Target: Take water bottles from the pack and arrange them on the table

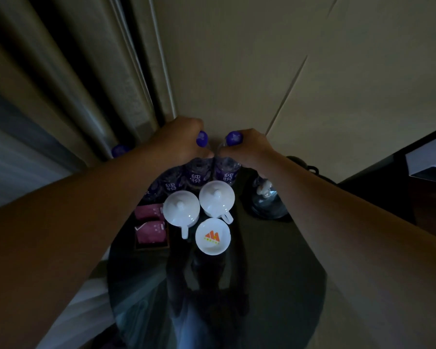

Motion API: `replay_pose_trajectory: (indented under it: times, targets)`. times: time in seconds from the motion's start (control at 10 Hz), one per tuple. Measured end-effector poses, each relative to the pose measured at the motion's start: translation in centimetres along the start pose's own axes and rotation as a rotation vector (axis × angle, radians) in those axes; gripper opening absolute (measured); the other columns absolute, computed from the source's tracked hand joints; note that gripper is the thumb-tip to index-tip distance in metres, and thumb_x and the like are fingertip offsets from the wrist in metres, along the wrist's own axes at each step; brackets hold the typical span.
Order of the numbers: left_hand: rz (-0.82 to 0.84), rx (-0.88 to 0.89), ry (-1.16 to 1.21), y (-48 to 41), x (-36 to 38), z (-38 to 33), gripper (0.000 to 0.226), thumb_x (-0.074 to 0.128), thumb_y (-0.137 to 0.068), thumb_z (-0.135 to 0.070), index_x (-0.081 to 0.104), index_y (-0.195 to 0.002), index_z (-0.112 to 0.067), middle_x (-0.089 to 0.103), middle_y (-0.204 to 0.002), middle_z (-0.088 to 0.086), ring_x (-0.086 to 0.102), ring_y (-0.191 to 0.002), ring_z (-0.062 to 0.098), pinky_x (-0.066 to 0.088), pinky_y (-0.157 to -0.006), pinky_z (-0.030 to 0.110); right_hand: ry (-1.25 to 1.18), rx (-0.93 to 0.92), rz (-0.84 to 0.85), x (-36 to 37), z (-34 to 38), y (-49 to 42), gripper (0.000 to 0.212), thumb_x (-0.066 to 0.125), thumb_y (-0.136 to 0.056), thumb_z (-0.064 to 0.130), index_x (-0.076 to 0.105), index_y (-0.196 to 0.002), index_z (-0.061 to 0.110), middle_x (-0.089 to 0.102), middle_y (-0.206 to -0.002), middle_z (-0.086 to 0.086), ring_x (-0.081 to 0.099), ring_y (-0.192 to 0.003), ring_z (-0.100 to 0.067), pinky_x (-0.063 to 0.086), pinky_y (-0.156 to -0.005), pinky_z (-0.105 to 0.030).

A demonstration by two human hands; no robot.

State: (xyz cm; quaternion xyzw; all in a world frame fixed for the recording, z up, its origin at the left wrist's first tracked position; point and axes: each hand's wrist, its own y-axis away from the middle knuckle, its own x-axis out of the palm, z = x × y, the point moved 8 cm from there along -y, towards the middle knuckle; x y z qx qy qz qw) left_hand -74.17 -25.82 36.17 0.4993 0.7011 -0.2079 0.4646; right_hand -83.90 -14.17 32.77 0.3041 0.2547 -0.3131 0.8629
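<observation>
Several clear water bottles with purple caps and purple labels stand in a row at the far edge of a dark round glass table [275, 268]. My left hand [184, 139] is closed round the neck of one bottle [196, 172]. My right hand [249, 147] grips the neck of the bottle beside it [227, 172]. Both bottles stand upright, side by side, almost touching. Another bottle's cap [120, 150] shows behind my left forearm. No pack is in view.
Two white lidded cups [181, 209] [217, 197] and a white saucer with an orange logo [212, 236] stand just in front of the bottles. Pink sachets in a tray [151, 227] lie at the left. A glass kettle [267, 200] is at the right. Curtains and wall stand behind.
</observation>
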Motion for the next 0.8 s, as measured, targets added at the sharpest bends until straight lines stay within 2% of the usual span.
replay_pose_trajectory:
  times: [0.1,0.2,0.3,0.4,0.5,0.6,0.7,0.8]
  targets:
    - [0.008,0.005,0.006,-0.1,-0.1,0.2,0.04,0.085,-0.062,-0.04,0.054,-0.072,-0.017,0.055,-0.068,-0.002,0.058,-0.068,0.021,0.044,-0.059,0.032,0.022,-0.019,-0.017,0.0,0.0,0.0,0.022,0.076,-0.064,0.034,0.069,-0.071,0.015,0.063,-0.065,0.002,0.06,-0.064,-0.012,0.043,-0.053,-0.021]
    - [0.013,0.002,0.011,-0.2,-0.1,0.2,0.041,0.085,-0.061,-0.041,0.057,-0.077,-0.014,0.059,-0.073,0.0,0.059,-0.07,0.021,0.05,-0.063,0.035,-0.005,-0.015,-0.024,-0.2,0.0,0.2,0.018,0.076,-0.063,0.034,0.064,-0.063,0.019,0.061,-0.061,0.003,0.059,-0.062,-0.01,0.043,-0.052,-0.021]
    - [0.026,-0.008,-0.03,-0.1,0.0,0.1,0.04,0.081,-0.062,-0.045,0.052,-0.073,-0.021,0.056,-0.072,-0.002,0.058,-0.069,0.02,0.044,-0.057,0.032,-0.013,-0.009,-0.004,0.0,-0.1,0.2,0.015,0.075,-0.064,0.031,0.066,-0.067,0.02,0.068,-0.073,-0.003,0.063,-0.072,-0.015,0.05,-0.063,-0.026]
    - [0.067,-0.01,-0.088,0.4,0.0,0.0,0.043,0.078,-0.062,-0.051,0.047,-0.075,-0.024,0.055,-0.075,-0.003,0.058,-0.072,0.023,0.045,-0.06,0.033,-0.073,0.007,0.03,0.4,-0.1,0.1,0.017,0.078,-0.065,0.027,0.068,-0.077,0.021,0.066,-0.08,-0.003,0.063,-0.08,-0.019,0.049,-0.068,-0.029]
    - [0.054,0.041,-0.146,1.1,-0.5,-0.9,0.057,0.072,-0.068,-0.056,0.05,-0.104,-0.018,0.061,-0.1,0.005,0.06,-0.088,0.029,0.052,-0.075,0.042,-0.134,-0.024,-0.033,-0.4,1.1,0.7,0.047,0.078,-0.069,0.026,0.065,-0.114,0.022,0.064,-0.104,-0.004,0.061,-0.096,-0.02,0.051,-0.084,-0.031]
    - [-0.049,0.108,-0.198,2.2,-2.1,-2.4,0.07,0.065,-0.073,-0.056,0.044,-0.127,-0.015,0.059,-0.119,0.014,0.059,-0.102,0.034,0.05,-0.083,0.047,-0.115,-0.123,-0.139,-1.7,3.7,2.0,0.045,0.072,-0.076,0.03,0.062,-0.119,0.023,0.064,-0.115,-0.008,0.06,-0.101,-0.017,0.04,-0.074,-0.017]
    - [-0.156,0.138,-0.203,4.0,-5.2,-4.3,0.078,0.068,-0.073,-0.048,0.04,-0.137,-0.015,0.055,-0.13,0.016,0.056,-0.11,0.037,0.048,-0.087,0.048,-0.123,-0.158,-0.167,-3.3,6.2,4.3,0.031,0.065,-0.084,0.033,0.067,-0.113,0.021,0.063,-0.122,-0.009,0.059,-0.109,-0.02,0.034,-0.073,-0.012]
    - [-0.202,0.16,-0.232,6.7,-7.5,-6.3,0.078,0.066,-0.076,-0.047,0.038,-0.141,-0.014,0.053,-0.135,0.013,0.052,-0.117,0.034,0.045,-0.093,0.048,-0.167,-0.182,-0.205,-5.7,8.4,7.3,0.029,0.063,-0.087,0.032,0.067,-0.113,0.019,0.064,-0.123,-0.007,0.058,-0.11,-0.018,0.033,-0.073,-0.01]
